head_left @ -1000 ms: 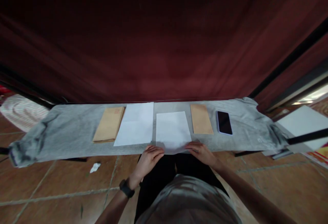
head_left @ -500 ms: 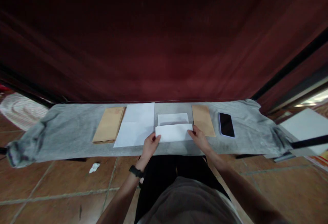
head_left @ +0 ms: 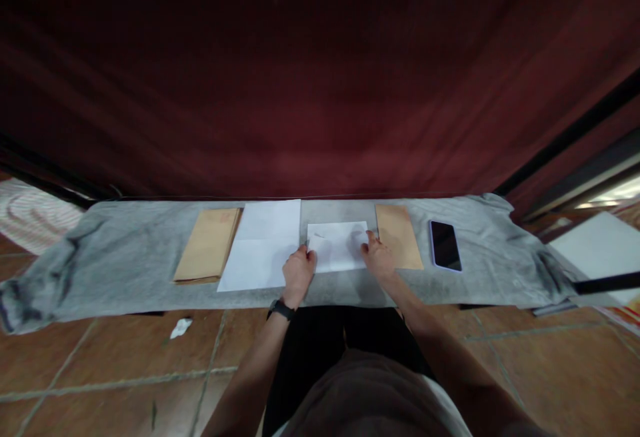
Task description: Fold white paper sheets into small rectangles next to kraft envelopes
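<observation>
A white sheet of paper (head_left: 336, 254) lies in front of me on the grey cloth, a small dark slit showing near its upper left. My left hand (head_left: 299, 270), with a dark band at the wrist, is closed on its left edge, fingers curled and thumb against the paper. At the right edge my right hand (head_left: 377, 256) grips the paper, thumb on top and index finger reaching towards the upper corner. The underside of both grips is hidden. Close beside the right hand lies a single brown envelope (head_left: 400, 230).
Larger white sheets (head_left: 263, 244) lie to the left, beside a stack of brown envelopes (head_left: 205, 247). A phone (head_left: 445, 245) rests at the right. The grey cloth (head_left: 125, 250) covers a narrow table against a dark red curtain (head_left: 320, 90). A crumpled white scrap (head_left: 181, 328) lies on the tiled floor.
The folded white strip held up by both hands has come down onto the white paper behind it. My hands have moved slightly forward, the right one turning inward.
</observation>
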Motion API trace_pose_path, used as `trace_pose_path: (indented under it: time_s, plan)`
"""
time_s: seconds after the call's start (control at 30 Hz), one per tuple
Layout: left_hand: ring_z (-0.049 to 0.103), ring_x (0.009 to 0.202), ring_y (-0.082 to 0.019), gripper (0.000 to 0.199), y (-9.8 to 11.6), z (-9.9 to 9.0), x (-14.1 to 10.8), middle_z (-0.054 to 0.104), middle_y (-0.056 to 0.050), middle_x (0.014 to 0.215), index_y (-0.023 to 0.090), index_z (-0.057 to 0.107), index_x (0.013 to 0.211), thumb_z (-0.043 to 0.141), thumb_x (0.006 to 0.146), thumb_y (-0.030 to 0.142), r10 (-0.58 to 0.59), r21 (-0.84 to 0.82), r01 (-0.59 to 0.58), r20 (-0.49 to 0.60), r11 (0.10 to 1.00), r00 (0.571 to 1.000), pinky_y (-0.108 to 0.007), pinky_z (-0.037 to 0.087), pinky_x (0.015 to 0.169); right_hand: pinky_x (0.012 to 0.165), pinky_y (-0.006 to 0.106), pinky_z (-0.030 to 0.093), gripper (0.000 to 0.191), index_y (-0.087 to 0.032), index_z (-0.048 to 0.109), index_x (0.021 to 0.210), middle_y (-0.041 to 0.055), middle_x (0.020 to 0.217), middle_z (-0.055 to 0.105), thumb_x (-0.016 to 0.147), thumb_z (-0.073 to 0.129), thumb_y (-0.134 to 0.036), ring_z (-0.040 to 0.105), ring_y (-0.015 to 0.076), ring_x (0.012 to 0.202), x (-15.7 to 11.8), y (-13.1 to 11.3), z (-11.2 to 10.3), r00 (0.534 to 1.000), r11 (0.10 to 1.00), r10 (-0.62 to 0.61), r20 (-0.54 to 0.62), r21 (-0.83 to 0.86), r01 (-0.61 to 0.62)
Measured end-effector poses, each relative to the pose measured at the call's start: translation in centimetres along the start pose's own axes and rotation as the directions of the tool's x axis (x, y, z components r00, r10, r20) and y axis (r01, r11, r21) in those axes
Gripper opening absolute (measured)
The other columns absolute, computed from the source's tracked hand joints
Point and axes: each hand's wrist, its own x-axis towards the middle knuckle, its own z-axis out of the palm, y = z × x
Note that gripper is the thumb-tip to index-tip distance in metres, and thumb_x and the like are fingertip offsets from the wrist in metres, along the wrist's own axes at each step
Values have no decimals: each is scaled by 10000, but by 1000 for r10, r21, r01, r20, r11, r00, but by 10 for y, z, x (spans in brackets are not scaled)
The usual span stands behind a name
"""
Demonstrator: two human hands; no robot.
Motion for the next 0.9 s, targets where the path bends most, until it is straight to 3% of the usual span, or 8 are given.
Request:
trace_pose_path:
  time_s: [0.27,0.5,0.6,0.77,0.9]
  plan:
    - [732,918,-279,363,10,4,20,756,-150,937,158,661,1169,406,1015,365,19,88,-13,-66,996,998,-332,501,740,818,345,522,475,-160,445,1461,162,1147,714,1025,425,-345,730,264,951,24,-8,-1,1000,991,10,-8,-135,-11]
    - [735,914,-283,367,16,10,36,749,-161,913,136,657,1163,404,1013,356,10,109,0,-87,994,996,-340,509,752,821,368,527,481,-144,462,1464,193,1161,689,1022,387,-319,720,271,943,38,-13,2,1000,986,2,-23,-165,-6]
    - [737,911,-286,380,16,14,39,749,-168,919,130,658,1165,390,1020,356,19,119,-8,-90,993,996,-342,512,746,861,394,520,488,-124,463,1463,216,1223,657,1008,400,-287,689,290,1022,40,-12,1,999,986,-15,-43,-166,8]
    - [738,928,-288,409,14,19,41,753,-170,958,127,641,1211,340,1042,346,69,126,-58,-89,990,994,-347,519,754,1050,457,420,499,-95,458,1470,224,1432,547,1006,418,-276,515,328,1301,30,-15,12,953,972,-218,-210,-131,193]
    - [739,908,-283,412,12,21,42,748,-173,942,115,633,1214,335,1048,345,92,127,-81,-83,989,992,-342,522,744,1165,456,308,540,-125,414,1518,166,1591,398,1037,411,-370,368,297,1451,16,-22,34,900,921,-389,-197,-99,376]
